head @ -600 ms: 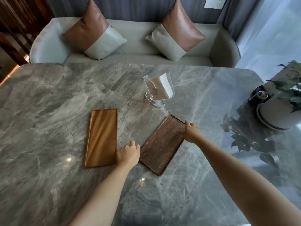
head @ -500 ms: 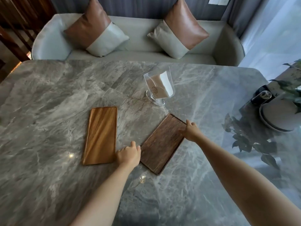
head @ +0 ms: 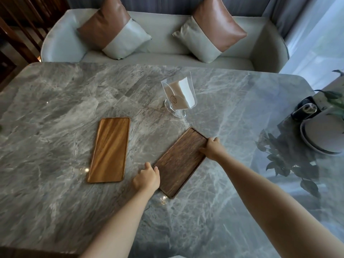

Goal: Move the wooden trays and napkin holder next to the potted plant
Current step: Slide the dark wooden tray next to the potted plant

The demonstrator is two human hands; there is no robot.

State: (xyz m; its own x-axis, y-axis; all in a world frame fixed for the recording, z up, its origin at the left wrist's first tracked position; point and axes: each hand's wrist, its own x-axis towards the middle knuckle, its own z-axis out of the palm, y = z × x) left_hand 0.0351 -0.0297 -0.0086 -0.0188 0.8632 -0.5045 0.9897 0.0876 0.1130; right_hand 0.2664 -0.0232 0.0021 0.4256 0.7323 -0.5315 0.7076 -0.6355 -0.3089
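A dark wooden tray [head: 179, 161] lies slanted on the marble table [head: 55, 112]. My left hand [head: 147, 178] grips its near left edge, and my right hand [head: 212, 148] grips its far right end. A lighter, honey-coloured tray [head: 109, 148] rests flat to the left, untouched. Behind both stands a clear napkin holder [head: 179, 95] with a folded napkin inside. The potted plant [head: 329, 127] sits at the table's right edge in a pale pot, its leaves partly cut off by the frame.
A small dark cylindrical object [head: 305, 108] lies beside the pot. Beyond the table is a grey sofa [head: 167, 41] with two brown-and-grey cushions. A bright curtained window is at the right. Leaf reflections darken the tabletop near the pot.
My left hand has shifted right onto the dark tray's near edge. My right hand stays on its far end. The tray has barely moved; the camera has tilted slightly.
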